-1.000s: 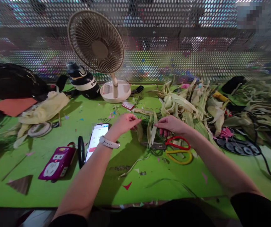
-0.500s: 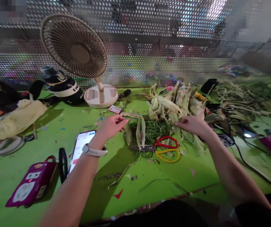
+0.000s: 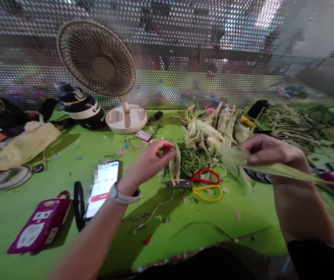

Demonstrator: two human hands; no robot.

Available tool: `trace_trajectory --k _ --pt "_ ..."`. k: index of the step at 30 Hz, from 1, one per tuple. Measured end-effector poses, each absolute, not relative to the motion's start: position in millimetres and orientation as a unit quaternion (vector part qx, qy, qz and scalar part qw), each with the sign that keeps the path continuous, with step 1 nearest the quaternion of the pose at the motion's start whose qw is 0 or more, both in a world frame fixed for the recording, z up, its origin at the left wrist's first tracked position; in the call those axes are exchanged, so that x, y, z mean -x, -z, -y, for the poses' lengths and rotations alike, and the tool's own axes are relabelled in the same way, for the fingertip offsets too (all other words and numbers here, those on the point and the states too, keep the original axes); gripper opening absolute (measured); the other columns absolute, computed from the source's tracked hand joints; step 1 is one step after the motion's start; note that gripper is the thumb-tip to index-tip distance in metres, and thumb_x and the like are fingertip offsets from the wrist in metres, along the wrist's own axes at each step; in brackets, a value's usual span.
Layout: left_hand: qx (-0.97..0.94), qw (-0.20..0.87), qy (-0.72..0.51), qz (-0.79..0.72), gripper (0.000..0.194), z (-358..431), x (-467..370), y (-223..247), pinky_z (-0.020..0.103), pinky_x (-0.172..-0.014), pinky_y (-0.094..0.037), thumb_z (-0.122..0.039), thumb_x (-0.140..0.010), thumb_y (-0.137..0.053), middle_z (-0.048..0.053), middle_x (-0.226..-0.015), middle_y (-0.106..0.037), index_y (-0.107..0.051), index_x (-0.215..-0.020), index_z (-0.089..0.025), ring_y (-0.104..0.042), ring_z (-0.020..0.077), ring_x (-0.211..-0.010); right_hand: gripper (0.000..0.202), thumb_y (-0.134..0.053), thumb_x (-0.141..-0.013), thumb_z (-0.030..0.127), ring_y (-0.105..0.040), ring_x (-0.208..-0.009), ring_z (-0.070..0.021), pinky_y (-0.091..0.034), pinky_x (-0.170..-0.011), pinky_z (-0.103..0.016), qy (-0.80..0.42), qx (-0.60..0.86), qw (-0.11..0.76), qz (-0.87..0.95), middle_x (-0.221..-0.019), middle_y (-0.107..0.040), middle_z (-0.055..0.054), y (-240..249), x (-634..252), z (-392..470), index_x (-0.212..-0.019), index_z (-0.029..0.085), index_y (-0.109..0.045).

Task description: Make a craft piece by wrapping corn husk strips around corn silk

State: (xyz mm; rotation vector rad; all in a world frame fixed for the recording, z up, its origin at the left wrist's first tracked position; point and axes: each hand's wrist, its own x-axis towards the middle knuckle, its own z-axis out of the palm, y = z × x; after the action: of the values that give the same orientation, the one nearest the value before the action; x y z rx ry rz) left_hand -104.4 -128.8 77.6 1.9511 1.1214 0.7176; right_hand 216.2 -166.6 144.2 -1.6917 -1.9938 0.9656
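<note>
My right hand (image 3: 267,149) pinches a long pale-green corn husk strip (image 3: 289,170), slightly blurred, stretching to both sides of the fingers. My left hand (image 3: 157,159) is at the edge of a green stringy bundle (image 3: 194,161); thumb and forefinger are a little apart. Its fingertips are beside an upright husk leaf (image 3: 176,165); whether they touch it I cannot tell. Just in front of the bundle lie scissors (image 3: 206,177) with one red and one yellow handle loop. Behind it is a heap of dry husks (image 3: 200,130).
A phone (image 3: 104,190) and a purple power strip (image 3: 40,225) lie at the left. A fan (image 3: 126,118) and a black bottle (image 3: 82,111) stand at the back before a perforated metal panel (image 3: 184,81). More dried leaves (image 3: 295,128) spread at the right.
My right hand has moved right and now has a husk strip in its fingers. My left hand has shifted right, up to the upright husk leaf. The scissors stay in place.
</note>
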Motion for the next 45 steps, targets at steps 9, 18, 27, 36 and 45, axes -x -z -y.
trace_trajectory --k 9,18,27,36,45 --pt "-0.629 0.708 -0.198 -0.254 0.025 168 81 -81 0.029 -0.067 -0.053 -0.04 -0.082 -0.06 0.006 -0.081 -0.071 -0.065 -0.088 -0.016 -0.066 0.0151 -0.071 0.034 -0.068 -0.058 0.044 -0.032 -0.037 -0.006 -0.024 -0.039 -0.023 -0.695 0.328 0.05 0.638 -0.04 -0.04 0.006 -124 -140 118 -0.046 0.02 -0.047" --pt "-0.414 0.639 -0.493 -0.421 0.022 146 69 -56 0.024 -0.065 -0.05 -0.038 -0.068 -0.074 0.0 -0.076 -0.069 -0.068 -0.076 -0.018 -0.06 0.0108 -0.069 0.024 -0.049 -0.078 0.041 -0.047 -0.059 -0.0119 -0.037 -0.051 -0.024 -0.602 0.411 0.451 0.515 -0.07 -0.055 -0.001 -63 -97 125 -0.082 0.018 -0.056" --pt "-0.469 0.679 -0.412 -0.386 0.021 142 77 -46 0.019 -0.057 -0.041 -0.034 -0.065 -0.078 -0.001 -0.066 -0.063 -0.069 -0.069 -0.015 -0.052 0.0067 -0.06 0.045 -0.063 -0.075 0.058 -0.033 -0.046 -0.0062 -0.024 -0.043 -0.022 -0.515 0.477 0.365 0.611 -0.051 -0.04 0.006 -69 -102 128 -0.06 0.017 -0.05" --pt "-0.459 0.615 -0.488 -0.416 0.024 140 79 -50 0.02 -0.052 -0.035 -0.034 -0.066 -0.077 -0.003 -0.059 -0.054 -0.063 -0.065 -0.014 -0.045 0.0061 -0.055 0.034 -0.054 -0.086 0.048 -0.041 -0.058 -0.0092 -0.034 -0.054 -0.023 -0.425 0.425 0.325 0.73 -0.062 -0.045 0.003 -67 -97 136 -0.072 0.017 -0.054" --pt "-0.416 0.613 -0.524 -0.42 0.027 141 72 -44 0.019 -0.053 -0.035 -0.037 -0.067 -0.075 -0.004 -0.059 -0.054 -0.061 -0.065 -0.014 -0.043 0.0056 -0.054 0.028 -0.049 -0.09 0.041 -0.042 -0.06 -0.0104 -0.034 -0.056 -0.024 -0.369 0.442 0.379 0.724 -0.065 -0.046 0.002 -64 -97 138 -0.073 0.018 -0.05"
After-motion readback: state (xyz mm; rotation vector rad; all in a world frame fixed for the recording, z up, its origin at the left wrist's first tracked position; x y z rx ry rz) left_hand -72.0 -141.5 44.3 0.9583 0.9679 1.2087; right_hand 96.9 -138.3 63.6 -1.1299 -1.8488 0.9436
